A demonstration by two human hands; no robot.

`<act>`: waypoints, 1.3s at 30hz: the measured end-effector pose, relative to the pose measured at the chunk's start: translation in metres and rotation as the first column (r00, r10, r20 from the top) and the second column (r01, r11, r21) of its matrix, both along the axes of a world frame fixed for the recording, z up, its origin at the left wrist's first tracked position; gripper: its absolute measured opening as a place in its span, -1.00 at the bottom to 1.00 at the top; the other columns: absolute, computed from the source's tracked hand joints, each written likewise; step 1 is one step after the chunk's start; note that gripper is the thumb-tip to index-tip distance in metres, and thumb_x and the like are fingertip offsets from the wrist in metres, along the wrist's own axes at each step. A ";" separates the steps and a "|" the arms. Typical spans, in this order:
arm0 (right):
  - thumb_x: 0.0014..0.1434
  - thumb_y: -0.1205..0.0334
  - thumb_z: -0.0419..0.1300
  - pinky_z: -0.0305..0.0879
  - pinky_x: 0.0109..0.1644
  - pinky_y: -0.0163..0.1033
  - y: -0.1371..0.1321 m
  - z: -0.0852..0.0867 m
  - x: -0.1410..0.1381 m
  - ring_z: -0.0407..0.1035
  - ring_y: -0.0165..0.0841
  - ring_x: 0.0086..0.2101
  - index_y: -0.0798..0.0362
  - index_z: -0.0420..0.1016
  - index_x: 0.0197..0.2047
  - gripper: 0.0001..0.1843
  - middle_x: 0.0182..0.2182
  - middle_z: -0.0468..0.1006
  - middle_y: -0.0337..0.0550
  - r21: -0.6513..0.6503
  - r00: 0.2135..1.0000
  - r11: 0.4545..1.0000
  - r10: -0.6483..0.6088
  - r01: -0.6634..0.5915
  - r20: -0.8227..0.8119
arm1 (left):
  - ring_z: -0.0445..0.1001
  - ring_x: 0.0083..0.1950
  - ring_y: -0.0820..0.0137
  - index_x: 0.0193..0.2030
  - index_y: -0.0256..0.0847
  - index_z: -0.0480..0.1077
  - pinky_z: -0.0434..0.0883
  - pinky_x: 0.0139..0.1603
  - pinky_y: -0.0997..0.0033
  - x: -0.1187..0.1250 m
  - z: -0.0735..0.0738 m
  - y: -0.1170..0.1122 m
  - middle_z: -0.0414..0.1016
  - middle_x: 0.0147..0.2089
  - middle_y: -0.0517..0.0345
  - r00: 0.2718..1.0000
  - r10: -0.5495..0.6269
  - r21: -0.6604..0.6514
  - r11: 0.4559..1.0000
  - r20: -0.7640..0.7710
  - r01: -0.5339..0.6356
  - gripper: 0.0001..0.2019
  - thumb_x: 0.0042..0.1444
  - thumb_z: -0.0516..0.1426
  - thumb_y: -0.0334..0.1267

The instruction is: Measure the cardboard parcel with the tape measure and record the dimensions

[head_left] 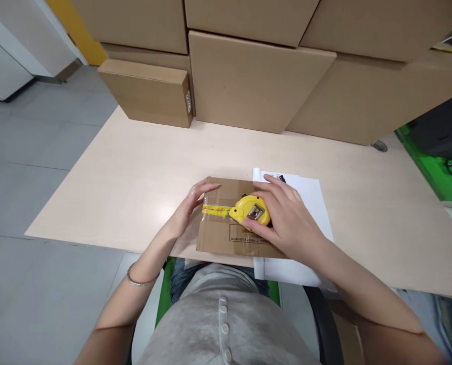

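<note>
Head view: the right hand grips the tape measure atop the box on the worktop; the left hand, fingers loosely extended, touches the box's left edge. The blade should lie flat, squarely meeting that edge.

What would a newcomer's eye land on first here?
Probably the bright yellow tape measure in the right hand, its blade running to the left edge of a small cardboard box. Next, the large cartons stacked along the far side of the table.
</note>
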State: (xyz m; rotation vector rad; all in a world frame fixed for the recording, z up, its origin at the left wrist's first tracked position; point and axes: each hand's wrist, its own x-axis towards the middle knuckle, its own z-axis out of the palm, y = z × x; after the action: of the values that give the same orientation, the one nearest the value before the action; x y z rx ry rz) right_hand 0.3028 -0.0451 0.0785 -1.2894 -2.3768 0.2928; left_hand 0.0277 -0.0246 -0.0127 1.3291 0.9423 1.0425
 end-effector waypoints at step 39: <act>0.24 0.06 0.48 0.62 0.11 0.06 -0.031 -0.001 0.126 0.66 -0.11 -0.01 -0.23 0.66 0.17 -0.57 0.06 0.74 -0.18 -0.191 0.926 0.954 -0.277 0.232 -0.259 | 0.13 0.62 -0.09 0.35 0.22 0.51 0.46 0.43 -0.14 -0.020 0.021 0.009 0.38 0.47 0.04 0.974 -0.137 0.056 0.987 -0.180 0.149 -0.57 0.38 0.21 0.05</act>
State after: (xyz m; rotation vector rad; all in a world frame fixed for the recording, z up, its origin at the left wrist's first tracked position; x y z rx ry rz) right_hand 0.4287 -0.0763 0.0779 -1.4994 -1.9536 0.5544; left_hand 0.0081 -0.0158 0.0081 1.5430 0.9324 0.8636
